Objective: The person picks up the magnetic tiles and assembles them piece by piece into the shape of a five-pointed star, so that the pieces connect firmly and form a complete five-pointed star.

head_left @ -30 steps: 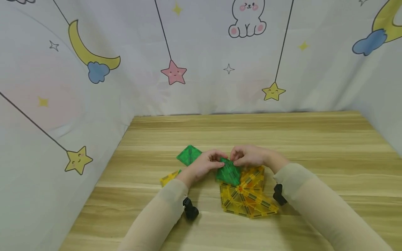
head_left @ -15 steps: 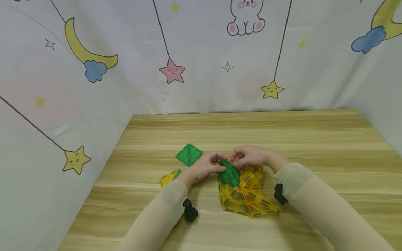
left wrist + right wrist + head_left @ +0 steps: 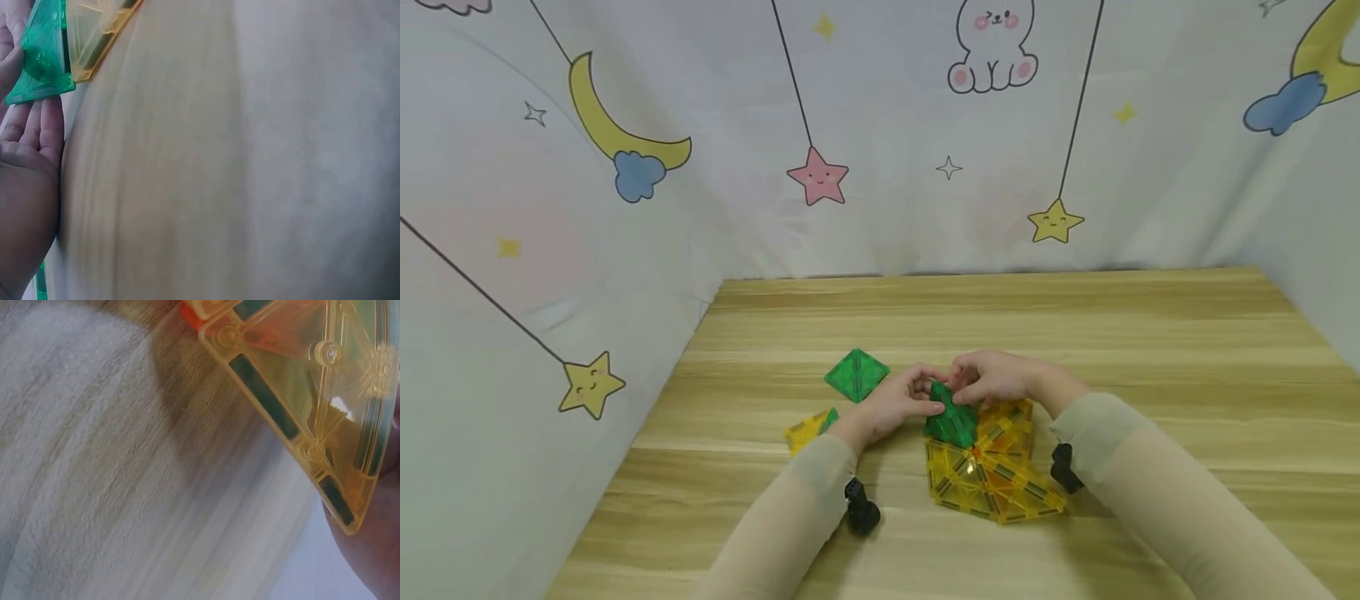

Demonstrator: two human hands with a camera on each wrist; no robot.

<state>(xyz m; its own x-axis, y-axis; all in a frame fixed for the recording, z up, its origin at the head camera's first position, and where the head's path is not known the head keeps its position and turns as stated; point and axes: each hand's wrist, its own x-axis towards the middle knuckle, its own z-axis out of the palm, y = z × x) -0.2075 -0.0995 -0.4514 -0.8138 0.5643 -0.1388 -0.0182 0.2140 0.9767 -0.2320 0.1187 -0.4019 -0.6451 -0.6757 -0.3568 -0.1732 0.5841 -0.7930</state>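
Between my two hands stand green translucent triangular magnetic tiles (image 3: 953, 427), tilted at the far left side of a yellow magnetic-tile build (image 3: 955, 479). From the left, my left hand (image 3: 891, 404) pinches them, thumb in front; the left wrist view shows the thumb against a green tile (image 3: 44, 56) and other fingers behind and below it. My right hand (image 3: 1000, 375) has its curled fingers and thumb at the upper right edge of the green tiles. In the right wrist view a yellow tile (image 3: 287, 412) hides most of that hand.
A green diamond of two joined triangles (image 3: 857, 375) lies flat on the wooden table (image 3: 1150, 333), behind my left hand. Nearer my left forearm is a yellow tile (image 3: 805, 429) with a green piece by it. A patterned white cloth (image 3: 895, 225) encloses the table's far side.
My left hand has shifted slightly right, and the green tiles have folded inward into a narrower, steeper shape. My right hand stays at their upper edge. The yellow build keeps its place.
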